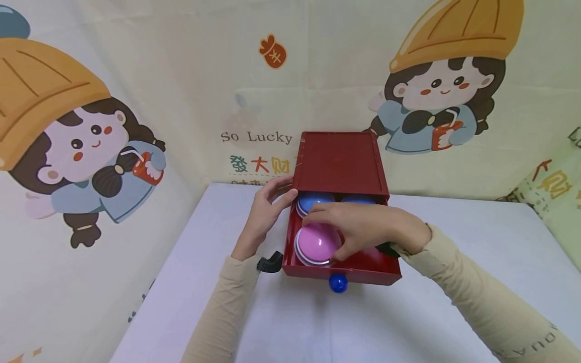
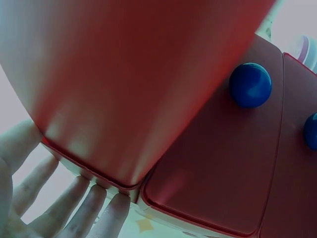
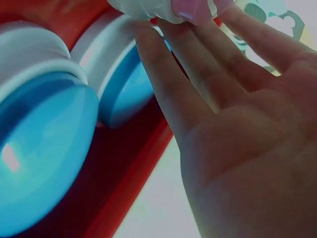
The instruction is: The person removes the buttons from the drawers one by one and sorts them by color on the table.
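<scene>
At red drawer [image 1: 313,273]: right hand [image 1: 363,224] is pinching pink-domed tub [image 1: 317,242], smoothness possibly causing slips; left hand [image 1: 264,214], straight-fingered, is touching casing [image 1: 340,161].

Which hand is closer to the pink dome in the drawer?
Right. The right hand grips the pink dome; the left hand touches the side of the red box.

pale backdrop [image 1: 195,75] behind white table [image 1: 172,302]; printed orange-capped cartoon figures [image 1: 449,96], red pouch [image 1: 274,53], lettering [image 1: 256,137].
</scene>
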Tool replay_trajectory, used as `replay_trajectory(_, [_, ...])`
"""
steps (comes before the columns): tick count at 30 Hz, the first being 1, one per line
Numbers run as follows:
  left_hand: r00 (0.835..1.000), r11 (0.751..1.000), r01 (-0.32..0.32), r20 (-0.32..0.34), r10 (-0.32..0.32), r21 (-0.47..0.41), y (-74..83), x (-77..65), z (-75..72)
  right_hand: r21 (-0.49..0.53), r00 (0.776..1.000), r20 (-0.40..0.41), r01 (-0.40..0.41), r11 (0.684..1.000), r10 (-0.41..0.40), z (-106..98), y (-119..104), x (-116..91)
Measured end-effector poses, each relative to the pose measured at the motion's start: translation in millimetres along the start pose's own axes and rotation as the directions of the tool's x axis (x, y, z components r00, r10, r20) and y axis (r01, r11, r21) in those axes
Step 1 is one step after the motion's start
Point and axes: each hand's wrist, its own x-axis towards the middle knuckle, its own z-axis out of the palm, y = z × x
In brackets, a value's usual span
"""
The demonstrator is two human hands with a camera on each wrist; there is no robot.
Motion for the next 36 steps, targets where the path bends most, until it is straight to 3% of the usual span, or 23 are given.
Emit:
replay_trajectory(14, [1.000, 1.000, 0.020, -0.016, -0.019, 0.018, 6.1, -3.3, 1.4, 0.062, 0.993, -0.113, -0.038, 0.997, 0.045, -9, -1, -16])
replay_trajectory(26, [1.000, 1.000, 0.024, -0.017, -0.023, 0.017, 4.5, -4.6, 2.5, 0.130, 0.987, -0.152, -0.036, 0.991, 0.056, -11, 0, -28])
replay_trajectory(36, [1.000, 1.000, 0.012, -0.028, -0.011, 0.027, 4.3, -3.8, 2.1, 0.151, 0.970, -0.228, -0.054, 0.987, 0.088, -17, 2, -41])
